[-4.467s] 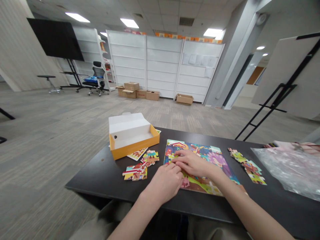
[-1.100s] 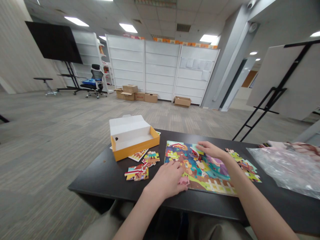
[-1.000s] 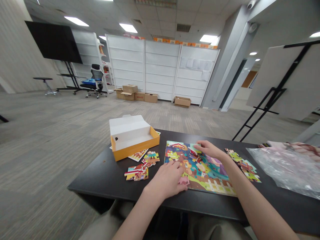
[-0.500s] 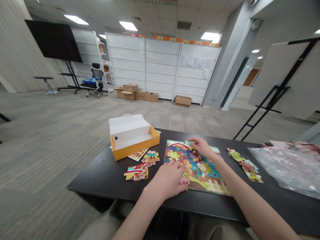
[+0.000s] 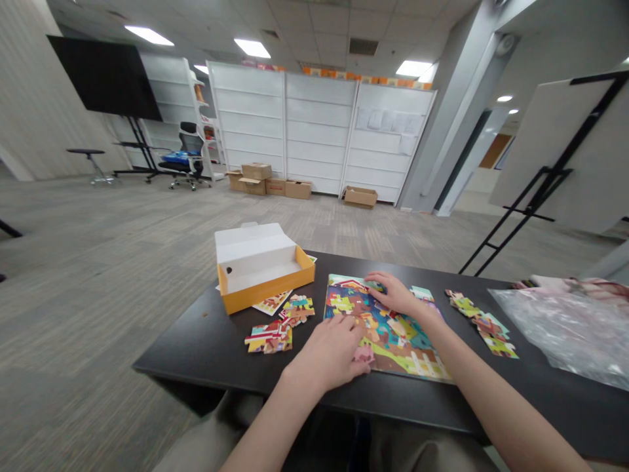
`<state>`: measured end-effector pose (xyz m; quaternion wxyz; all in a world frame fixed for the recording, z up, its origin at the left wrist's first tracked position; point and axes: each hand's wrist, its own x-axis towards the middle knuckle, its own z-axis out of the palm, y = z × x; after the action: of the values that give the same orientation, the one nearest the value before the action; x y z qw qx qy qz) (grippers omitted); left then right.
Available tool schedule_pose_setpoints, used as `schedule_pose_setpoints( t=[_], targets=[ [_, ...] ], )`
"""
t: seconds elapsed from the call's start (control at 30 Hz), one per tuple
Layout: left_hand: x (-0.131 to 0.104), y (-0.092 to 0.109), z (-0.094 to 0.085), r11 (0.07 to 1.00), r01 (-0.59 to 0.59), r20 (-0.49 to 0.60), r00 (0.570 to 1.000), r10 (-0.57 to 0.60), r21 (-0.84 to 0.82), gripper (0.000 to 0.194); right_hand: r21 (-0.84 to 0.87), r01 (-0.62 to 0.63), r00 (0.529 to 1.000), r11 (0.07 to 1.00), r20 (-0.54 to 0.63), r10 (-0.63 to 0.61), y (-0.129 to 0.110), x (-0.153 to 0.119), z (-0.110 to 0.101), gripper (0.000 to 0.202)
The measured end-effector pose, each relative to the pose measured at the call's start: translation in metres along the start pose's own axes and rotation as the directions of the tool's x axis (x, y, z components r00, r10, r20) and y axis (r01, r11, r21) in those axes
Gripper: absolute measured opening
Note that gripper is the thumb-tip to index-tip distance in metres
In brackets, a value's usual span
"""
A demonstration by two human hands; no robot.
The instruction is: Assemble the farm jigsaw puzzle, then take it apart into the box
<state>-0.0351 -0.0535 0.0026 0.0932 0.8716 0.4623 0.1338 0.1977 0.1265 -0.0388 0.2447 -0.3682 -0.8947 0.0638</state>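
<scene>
A colourful jigsaw puzzle [image 5: 417,357] with a farm scene lies on the black table, many of its pieces joined. My left hand [image 5: 330,347] rests flat over its lower left edge, fingers stretched forward. At the puzzle's far edge, beside a red roof, my right hand [image 5: 393,294] has its thumb and bent fingers around a teal puzzle piece, partly hidden by the fingers. Two clusters of puzzle pieces [image 5: 269,337] lie left of my left hand. More puzzle pieces [image 5: 484,324] form a slanting row right of the puzzle.
An open yellow box [image 5: 268,290] with a white inside stands at the table's left, over some printed sheets [image 5: 273,303]. A clear plastic bag [image 5: 565,334] covers the right side. Beyond the black table [image 5: 211,354] are cardboard boxes [image 5: 255,180] and an easel board [image 5: 545,151].
My right hand has shifted slightly left along the puzzle's far edge, its fingers lower on the picture. The left hand stays where it was.
</scene>
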Motion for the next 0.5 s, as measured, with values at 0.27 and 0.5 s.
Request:
schedule_pose_setpoints(
  t=[0.27, 0.5],
  targets=[
    [0.0002, 0.0025, -0.0022, 1.0, 0.002, 0.008, 1.0, -0.002, 0.004, 0.036, -0.008, 0.009, 1.0, 1.0, 0.014, -0.009, 0.0032, 0.0005, 0.0036, 0.028],
    [0.0009, 0.002, -0.0027, 1.0, 0.001, 0.012, 1.0, 0.0, -0.021, 0.041, -0.001, 0.003, 1.0, 1.0, 0.019, -0.003, -0.0007, 0.0012, 0.0048, 0.03]
  ],
)
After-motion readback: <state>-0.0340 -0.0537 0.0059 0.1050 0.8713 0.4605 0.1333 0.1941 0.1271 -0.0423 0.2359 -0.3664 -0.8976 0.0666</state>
